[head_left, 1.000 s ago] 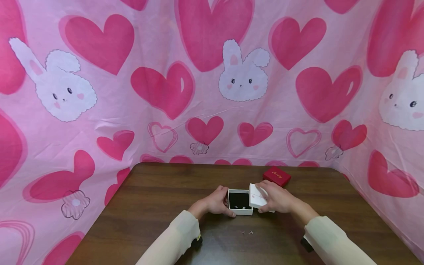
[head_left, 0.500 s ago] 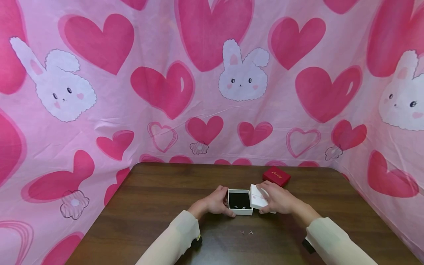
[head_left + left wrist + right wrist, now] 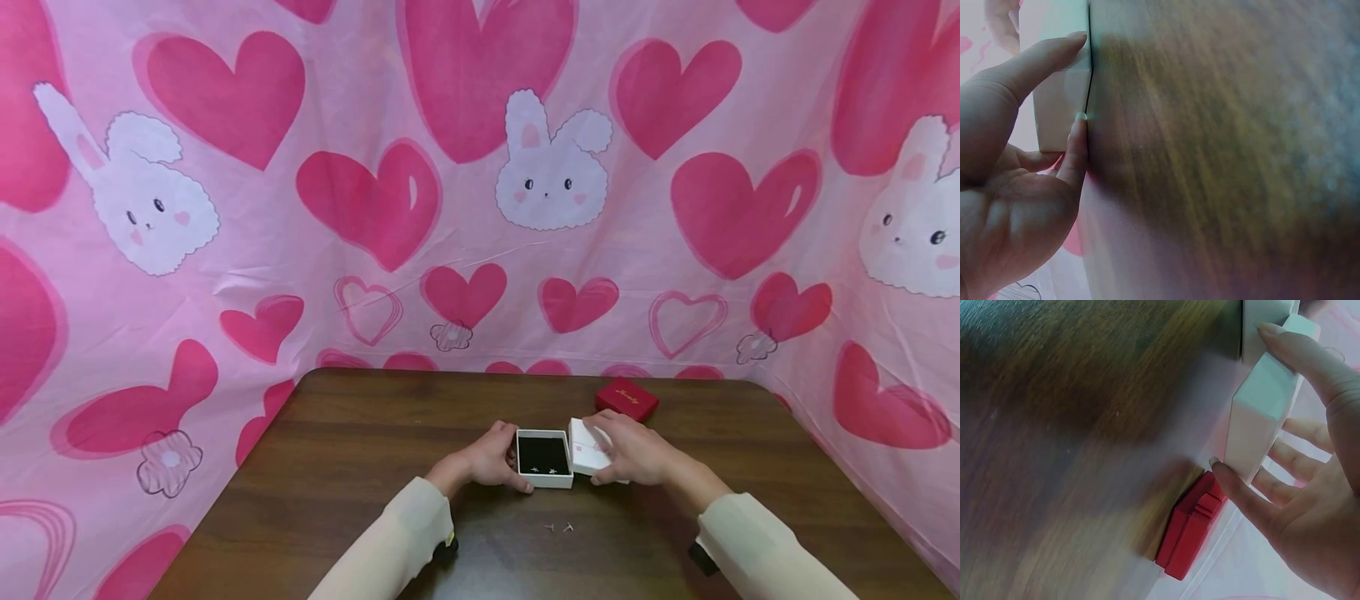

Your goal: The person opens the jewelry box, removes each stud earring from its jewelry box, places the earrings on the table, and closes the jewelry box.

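Observation:
An uncovered white box [image 3: 556, 482] with a black lining stands on the table, two tiny star-shaped pieces at the near edge of its lining. My left hand [image 3: 491, 457] grips its left side, thumb on the near wall; the left wrist view shows fingers along the box end [image 3: 1060, 112]. Beside the box's right side, my right hand [image 3: 633, 450] holds a white lid [image 3: 587, 448], tilted in the right wrist view, between thumb and fingers. Two small thin metallic pieces [image 3: 567, 527] lie on the table in front of the box.
A closed red box [image 3: 627, 398] with gold lettering sits behind my right hand, close to its fingers. The brown wooden table [image 3: 360, 417] ends at a pink cloth [image 3: 465, 233] with hearts and rabbits, hanging behind and at both sides.
My right hand has moved slightly to the right with the lid, which no longer overlaps the box's right edge as much. The left hand and the box have stayed in place.

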Demonstrator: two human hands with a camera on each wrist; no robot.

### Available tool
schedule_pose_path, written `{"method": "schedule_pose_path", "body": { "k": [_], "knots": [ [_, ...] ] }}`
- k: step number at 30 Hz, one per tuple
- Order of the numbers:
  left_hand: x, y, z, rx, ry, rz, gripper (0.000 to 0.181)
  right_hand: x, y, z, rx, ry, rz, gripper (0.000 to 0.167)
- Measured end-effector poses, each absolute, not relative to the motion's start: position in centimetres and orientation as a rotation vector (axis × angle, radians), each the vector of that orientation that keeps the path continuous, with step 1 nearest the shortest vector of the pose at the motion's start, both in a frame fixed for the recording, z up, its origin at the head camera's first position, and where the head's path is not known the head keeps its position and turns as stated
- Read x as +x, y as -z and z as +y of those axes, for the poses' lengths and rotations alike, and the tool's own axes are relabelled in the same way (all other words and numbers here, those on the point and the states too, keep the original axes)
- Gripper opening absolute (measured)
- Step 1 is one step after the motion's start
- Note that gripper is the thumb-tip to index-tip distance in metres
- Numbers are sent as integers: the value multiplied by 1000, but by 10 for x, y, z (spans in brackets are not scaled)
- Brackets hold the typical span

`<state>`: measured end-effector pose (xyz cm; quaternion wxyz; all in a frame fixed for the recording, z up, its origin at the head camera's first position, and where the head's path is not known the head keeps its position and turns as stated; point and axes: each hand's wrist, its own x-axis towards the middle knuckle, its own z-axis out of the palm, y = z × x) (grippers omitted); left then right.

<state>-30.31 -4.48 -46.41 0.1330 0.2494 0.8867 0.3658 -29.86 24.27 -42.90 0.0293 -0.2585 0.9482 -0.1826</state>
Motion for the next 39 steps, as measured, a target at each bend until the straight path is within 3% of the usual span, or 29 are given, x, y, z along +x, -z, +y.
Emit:
{"method": "schedule_pose_path", "body": {
  "k": [39],
  "knots": [
    [-302,462,-46,721,-1047,2575,65,-303,438,281,-662,474,2934,91]
  ]
}}
